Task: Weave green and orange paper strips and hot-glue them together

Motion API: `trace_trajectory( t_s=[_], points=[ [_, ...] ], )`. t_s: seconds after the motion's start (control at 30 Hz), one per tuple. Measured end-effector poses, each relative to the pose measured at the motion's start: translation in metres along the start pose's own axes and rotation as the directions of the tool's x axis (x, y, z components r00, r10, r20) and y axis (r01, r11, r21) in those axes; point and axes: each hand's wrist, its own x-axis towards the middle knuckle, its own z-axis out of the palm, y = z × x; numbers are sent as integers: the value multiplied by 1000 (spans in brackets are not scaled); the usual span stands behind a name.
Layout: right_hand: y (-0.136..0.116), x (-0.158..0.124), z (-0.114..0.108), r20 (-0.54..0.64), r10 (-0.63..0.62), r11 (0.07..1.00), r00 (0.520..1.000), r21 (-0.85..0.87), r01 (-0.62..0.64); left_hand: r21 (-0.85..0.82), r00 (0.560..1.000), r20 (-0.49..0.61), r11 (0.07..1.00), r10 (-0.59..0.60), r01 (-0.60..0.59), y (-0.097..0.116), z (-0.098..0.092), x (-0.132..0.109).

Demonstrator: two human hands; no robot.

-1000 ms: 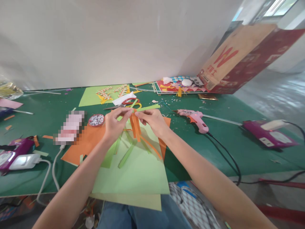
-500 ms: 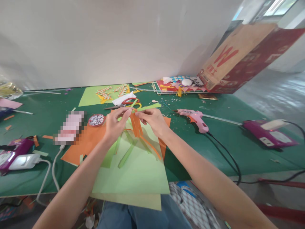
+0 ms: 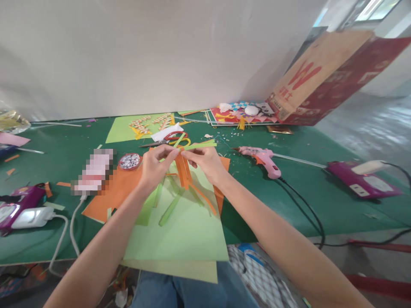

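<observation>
My left hand (image 3: 156, 166) and my right hand (image 3: 205, 163) meet above the table, both pinching a bunch of orange paper strips (image 3: 183, 171) that hang down between them. A green paper strip (image 3: 197, 146) lies across the top of the bunch, at my right fingertips. Under my hands lie a light green paper sheet (image 3: 183, 231), loose green strips (image 3: 169, 209) and an orange paper sheet (image 3: 111, 194).
A pink glue gun (image 3: 265, 159) with a black cord lies to the right. A round tin of googly eyes (image 3: 130, 161) and red-handled scissors (image 3: 175, 136) sit behind my hands. Purple devices (image 3: 362, 182) (image 3: 19, 205) rest at both sides. A brown paper bag (image 3: 324, 72) leans at the back right.
The orange strips shifted slightly between my fingers and the green strip tilted flatter; both hands stayed in place.
</observation>
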Motion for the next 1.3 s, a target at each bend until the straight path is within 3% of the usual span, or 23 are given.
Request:
trace_trajectory(
  t_s=[0.4,0.7,0.97,1.3],
  points=[
    [-3,-1,1,24,23,1000,999,15,-23,-19,1000,-23,1000,17,-17,1,1,-2],
    [-2,-1,0,36,-91,988,995,129,85,-10,1000,-9,1000,26,-26,0,1,-2],
    [0,0,0,13,-1,998,1000,62,0,-20,1000,-9,999,26,-26,1,1,-2],
    [0,1,-1,-20,-12,1000,1000,-5,12,-40,998,31,998,-52,54,5,1,-1]
  ],
)
